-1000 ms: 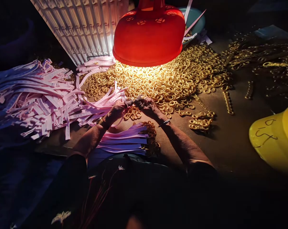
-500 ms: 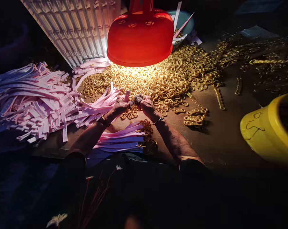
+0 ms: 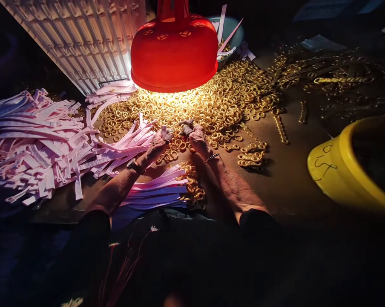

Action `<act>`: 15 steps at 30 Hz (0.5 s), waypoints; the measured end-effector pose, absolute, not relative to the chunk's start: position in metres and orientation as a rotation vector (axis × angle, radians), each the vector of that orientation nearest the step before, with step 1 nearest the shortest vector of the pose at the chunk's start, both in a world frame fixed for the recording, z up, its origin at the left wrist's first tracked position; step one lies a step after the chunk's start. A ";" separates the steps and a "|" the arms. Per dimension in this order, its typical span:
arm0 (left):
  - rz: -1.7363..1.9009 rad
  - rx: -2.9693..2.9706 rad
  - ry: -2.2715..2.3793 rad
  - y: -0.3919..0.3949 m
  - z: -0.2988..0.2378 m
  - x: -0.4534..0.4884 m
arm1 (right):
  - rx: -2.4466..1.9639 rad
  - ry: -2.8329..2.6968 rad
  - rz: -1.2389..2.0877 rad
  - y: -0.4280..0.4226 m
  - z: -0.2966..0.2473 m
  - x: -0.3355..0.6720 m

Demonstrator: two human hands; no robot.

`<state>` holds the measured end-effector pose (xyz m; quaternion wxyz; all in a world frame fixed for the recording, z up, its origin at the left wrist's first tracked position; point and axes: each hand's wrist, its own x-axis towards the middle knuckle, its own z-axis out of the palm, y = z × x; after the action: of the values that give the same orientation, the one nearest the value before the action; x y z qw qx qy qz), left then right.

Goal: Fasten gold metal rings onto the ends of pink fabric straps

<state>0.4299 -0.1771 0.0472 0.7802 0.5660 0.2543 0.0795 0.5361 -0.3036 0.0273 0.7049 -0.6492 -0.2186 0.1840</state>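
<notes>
My left hand (image 3: 158, 145) is closed in a pinch on a pink strap, whose end (image 3: 164, 131) sticks up between thumb and fingers. A short gap to the right, my right hand (image 3: 197, 138) has its wrapped fingers curled together at the edge of the gold rings (image 3: 240, 94). Whatever those fingers hold is too small to make out. Below my hands lies a row of pink straps (image 3: 162, 187) with gold rings (image 3: 192, 183) at their right ends. More loose pink straps (image 3: 125, 149) reach toward my left hand from the side.
A red lamp (image 3: 175, 55) hangs low over the rings. The big heap of pink straps (image 3: 45, 145) lies left. Gold chains (image 3: 253, 155) lie right of my hands, with a yellow bucket (image 3: 331, 166) beyond. A teal bowl (image 3: 237, 38) and a ribbed clear panel (image 3: 93, 42) stand behind.
My hands have drawn apart from touching, leaving a gap between the fingers. The strap stays in my left hand. The whole view has shifted, so things appear further left.
</notes>
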 end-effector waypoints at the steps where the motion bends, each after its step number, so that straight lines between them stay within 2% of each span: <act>1: 0.184 1.210 0.554 -0.179 0.049 0.427 | -1.455 -0.494 0.403 -0.305 0.027 0.534; 7: 0.197 1.173 0.487 -0.191 0.057 0.407 | -1.650 -0.630 0.255 -0.307 0.035 0.518; 15: 0.274 1.246 0.403 -0.190 0.040 0.397 | -1.806 -0.833 0.092 -0.305 0.032 0.493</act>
<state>0.3975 -0.1896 0.0398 0.7844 0.5776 0.1869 0.1270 0.4929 -0.3050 0.0315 0.5440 -0.7611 -0.3510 0.0387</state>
